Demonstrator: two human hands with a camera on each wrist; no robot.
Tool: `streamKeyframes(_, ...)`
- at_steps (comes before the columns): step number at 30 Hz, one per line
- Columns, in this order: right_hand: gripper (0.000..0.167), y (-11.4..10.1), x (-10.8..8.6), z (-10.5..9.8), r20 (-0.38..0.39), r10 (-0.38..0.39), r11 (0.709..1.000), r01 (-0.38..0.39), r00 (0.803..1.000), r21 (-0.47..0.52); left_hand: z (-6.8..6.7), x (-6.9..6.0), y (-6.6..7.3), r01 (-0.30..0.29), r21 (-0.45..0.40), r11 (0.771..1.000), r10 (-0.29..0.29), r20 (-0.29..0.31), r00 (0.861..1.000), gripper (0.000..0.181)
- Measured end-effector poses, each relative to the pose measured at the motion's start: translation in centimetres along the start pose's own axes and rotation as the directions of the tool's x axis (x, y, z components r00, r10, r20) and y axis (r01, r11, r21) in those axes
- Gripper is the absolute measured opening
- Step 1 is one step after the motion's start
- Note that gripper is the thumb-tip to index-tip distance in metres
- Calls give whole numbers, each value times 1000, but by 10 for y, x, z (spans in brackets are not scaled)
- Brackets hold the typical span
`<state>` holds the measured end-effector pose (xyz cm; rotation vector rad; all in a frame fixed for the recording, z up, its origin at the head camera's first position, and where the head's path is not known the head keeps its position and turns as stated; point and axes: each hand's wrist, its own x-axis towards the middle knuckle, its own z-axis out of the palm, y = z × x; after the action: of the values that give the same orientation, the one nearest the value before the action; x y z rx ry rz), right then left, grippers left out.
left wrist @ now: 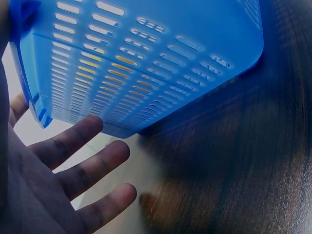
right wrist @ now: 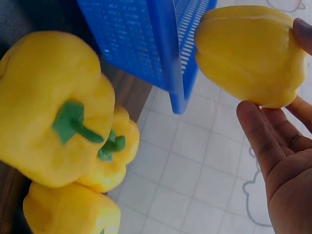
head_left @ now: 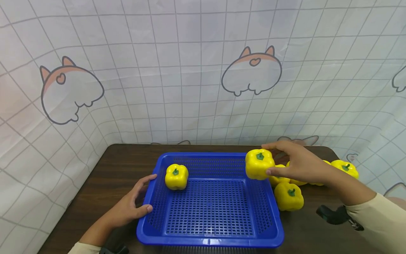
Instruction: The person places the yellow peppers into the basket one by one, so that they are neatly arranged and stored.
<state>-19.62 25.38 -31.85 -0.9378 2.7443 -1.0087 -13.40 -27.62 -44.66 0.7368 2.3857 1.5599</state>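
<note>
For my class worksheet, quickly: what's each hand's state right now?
Left hand: open, beside the blue basket.
Right hand: holding a yellow pepper.

no readable text, labels, brands or numbers

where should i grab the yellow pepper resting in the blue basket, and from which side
I'd grip the pepper round its plump sides, below the green stem, coming from above and its right: it appears stem up, near the left side of the basket, with open space to its right.
</note>
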Motion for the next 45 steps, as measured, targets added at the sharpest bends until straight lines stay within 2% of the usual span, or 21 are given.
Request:
streamKeyframes(12, 72, -13, 15, 14, 44, 21, 998, -23, 999, 62, 0, -1, 1, 24, -7, 1000, -24, 2, 1000, 82)
streamKeyframes(23, 71, -21, 25, 23, 49, 11, 999, -13, 999, 45, 1, 0, 2, 5, 5, 1000, -5, -5, 1000, 82)
streamKeyframes(32, 77, -29, 34, 28, 66, 25, 999, -27, 998, 43, 1, 0, 4, 5, 8, 1000, -5, -4, 1000, 81)
streamKeyframes(45, 75, -40, 47, 36, 71, -23, 998, 20, 997, 53, 1, -1, 1, -18, 10, 1000, 18, -1, 1000, 82)
